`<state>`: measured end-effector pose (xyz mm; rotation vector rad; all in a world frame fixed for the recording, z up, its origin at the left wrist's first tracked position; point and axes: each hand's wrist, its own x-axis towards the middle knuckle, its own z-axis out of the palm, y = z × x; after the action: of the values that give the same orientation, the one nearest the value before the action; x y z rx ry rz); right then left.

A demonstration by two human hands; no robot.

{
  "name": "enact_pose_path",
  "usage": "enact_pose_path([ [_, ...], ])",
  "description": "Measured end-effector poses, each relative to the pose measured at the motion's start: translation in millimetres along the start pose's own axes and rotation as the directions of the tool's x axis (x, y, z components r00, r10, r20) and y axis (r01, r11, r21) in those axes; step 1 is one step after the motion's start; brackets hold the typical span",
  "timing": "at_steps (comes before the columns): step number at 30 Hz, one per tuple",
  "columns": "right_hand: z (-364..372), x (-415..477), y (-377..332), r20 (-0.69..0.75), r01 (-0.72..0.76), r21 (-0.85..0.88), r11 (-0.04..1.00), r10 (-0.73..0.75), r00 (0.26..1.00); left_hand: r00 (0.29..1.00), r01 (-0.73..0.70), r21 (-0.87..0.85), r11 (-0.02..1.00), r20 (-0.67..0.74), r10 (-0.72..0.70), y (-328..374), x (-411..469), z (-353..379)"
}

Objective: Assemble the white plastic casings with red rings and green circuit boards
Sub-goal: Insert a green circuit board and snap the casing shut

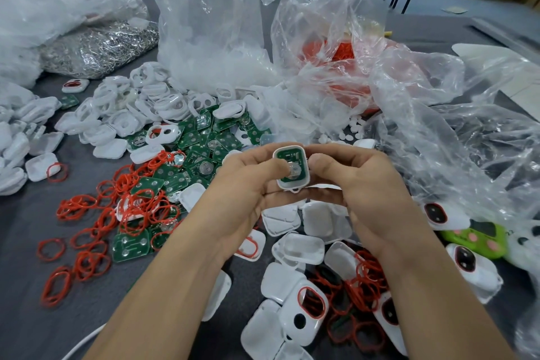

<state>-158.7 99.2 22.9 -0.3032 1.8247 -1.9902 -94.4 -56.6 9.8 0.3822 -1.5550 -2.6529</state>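
The worktop [23,272] is dark grey. At centre, a white casing [287,186] frames a green circuit board [289,154] bearing a silver disc [294,170]. Toward 9 o'clock, red rings [140,207] tangle over more green boards [128,245] dotted with pale round pads. At 11 o'clock lie plain white shells [117,114], beyond them a glittering silver heap [99,47]. At 1 o'clock a clear bag [344,53] shows orange-red. At 4 o'clock, a lime-green piece [473,235] carries pink spots.

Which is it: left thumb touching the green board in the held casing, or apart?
Touching. Head view: the left hand's thumb tip presses on the green board inside the white casing.
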Motion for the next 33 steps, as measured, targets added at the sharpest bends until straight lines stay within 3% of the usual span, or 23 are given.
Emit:
enact_pose_path([
  [7,0.6,0.7,5.8,-0.09,0.123,-0.174,0.977,-0.14,0.986,1.0,0.006,0.017,1.0,0.014,-0.006,0.0,-0.8,2.0],
  [15,1.0,0.8,7.0,-0.117,0.133,-0.23,0.964,-0.163,0.98,1.0,0.002,0.018,1.0,-0.006,-0.002,-0.5,-1.6,5.6],
  [23,8.7,1.4,5.8,-0.154,0.08,-0.151,0.985,-0.104,0.983,1.0,0.015,0.018,1.0,0.014,-0.015,2.0,-3.1,2.0],
  [33,4.5,-1.6,2.0,-0.054,0.094,-0.06,0.994,-0.098,0.994,0.998,0.031,-0.015,0.999,0.052,-0.03,5.3,-3.5,-1.2],
])
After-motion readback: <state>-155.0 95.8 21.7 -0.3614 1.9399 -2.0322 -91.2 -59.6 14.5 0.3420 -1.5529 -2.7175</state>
